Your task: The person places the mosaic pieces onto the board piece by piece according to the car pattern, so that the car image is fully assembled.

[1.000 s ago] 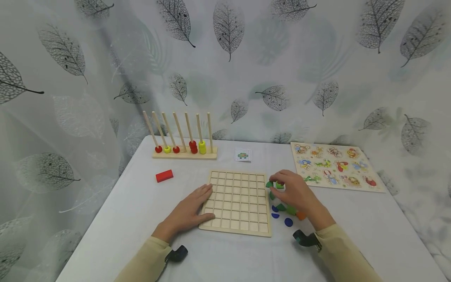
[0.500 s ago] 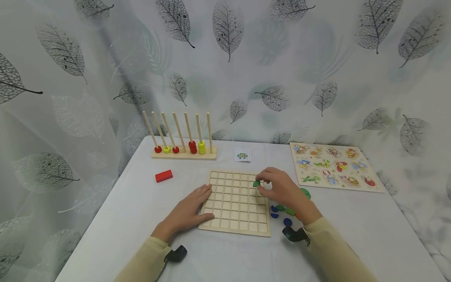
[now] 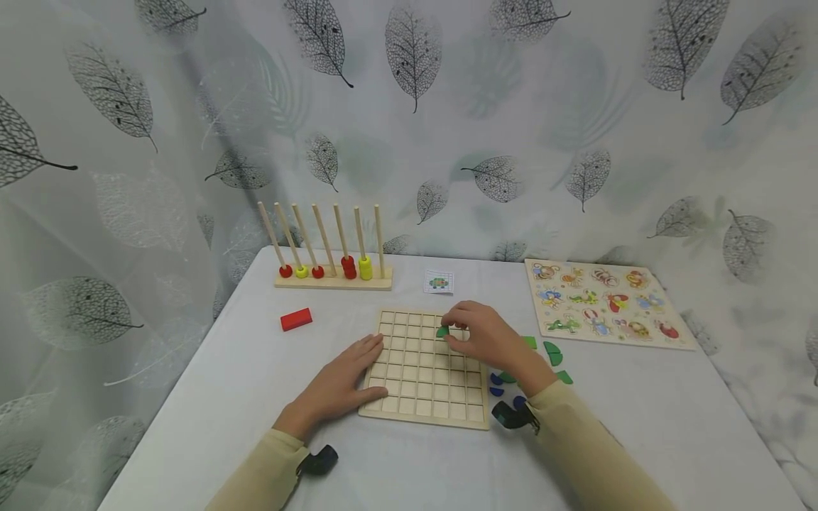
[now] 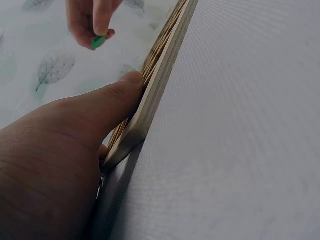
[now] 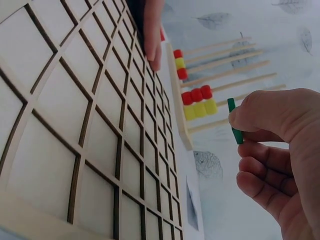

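Observation:
A wooden grid board [image 3: 418,369] lies on the white table, its square cells bare where they show. My left hand [image 3: 341,380] rests on the board's left edge with straight fingers; in the left wrist view its thumb [image 4: 117,97] lies along the rim. Above the board's upper right part, my right hand [image 3: 482,337] pinches a small green piece [image 3: 442,331] between thumb and fingers. The right wrist view shows that green piece [image 5: 234,121] edge-on, held clear of the grid. Right of the board lie loose green pieces [image 3: 553,353] and blue pieces [image 3: 496,391], partly hidden by my right forearm.
A wooden peg rack [image 3: 334,282] with red and yellow beads stands behind at the left. A red block [image 3: 296,319] lies in front of it. A small card [image 3: 439,282] with a green picture lies behind the board. An insect puzzle board [image 3: 607,301] lies at the back right.
My right hand has carried the green piece leftward from beside the loose pieces to above the grid board. The left hand has stayed on the board's edge.

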`<state>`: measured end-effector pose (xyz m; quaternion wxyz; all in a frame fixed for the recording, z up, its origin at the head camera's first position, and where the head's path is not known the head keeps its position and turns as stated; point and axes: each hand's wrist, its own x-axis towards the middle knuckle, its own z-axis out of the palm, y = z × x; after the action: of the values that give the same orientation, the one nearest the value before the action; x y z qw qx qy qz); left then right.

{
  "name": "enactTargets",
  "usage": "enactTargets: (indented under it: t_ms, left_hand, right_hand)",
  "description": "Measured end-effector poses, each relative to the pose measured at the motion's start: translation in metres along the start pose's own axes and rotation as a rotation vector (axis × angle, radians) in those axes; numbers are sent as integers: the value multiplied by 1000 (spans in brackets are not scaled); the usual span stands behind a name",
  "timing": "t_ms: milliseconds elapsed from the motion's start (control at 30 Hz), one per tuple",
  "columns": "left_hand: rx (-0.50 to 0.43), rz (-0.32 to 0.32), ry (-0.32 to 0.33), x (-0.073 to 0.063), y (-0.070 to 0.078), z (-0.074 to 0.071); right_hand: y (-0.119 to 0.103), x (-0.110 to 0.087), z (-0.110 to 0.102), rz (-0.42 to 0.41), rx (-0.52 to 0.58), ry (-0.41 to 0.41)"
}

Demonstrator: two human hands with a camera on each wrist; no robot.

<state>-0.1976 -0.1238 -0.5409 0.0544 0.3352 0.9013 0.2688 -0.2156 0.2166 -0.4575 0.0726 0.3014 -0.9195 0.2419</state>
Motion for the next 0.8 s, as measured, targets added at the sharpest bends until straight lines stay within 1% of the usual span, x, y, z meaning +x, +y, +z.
enactTargets:
  t_ms: [100, 200, 400, 667, 800]
  left_hand:
    - [2, 3, 2, 0, 2, -1]
    - [3, 9, 4, 0, 2, -1]
    - [3, -13, -9, 0, 0, 0]
    - [-16, -21, -12, 0, -1, 1]
    - [-3, -19, -14, 0, -2, 1]
  right_hand:
    - [-2, 5, 2, -4, 16, -18]
    - [-2, 9, 5, -28, 37, -17]
    - [-2, 18, 13, -63, 47, -20]
    - [-3, 26, 22, -38, 86, -63]
    - [-3, 28, 27, -33, 88, -69]
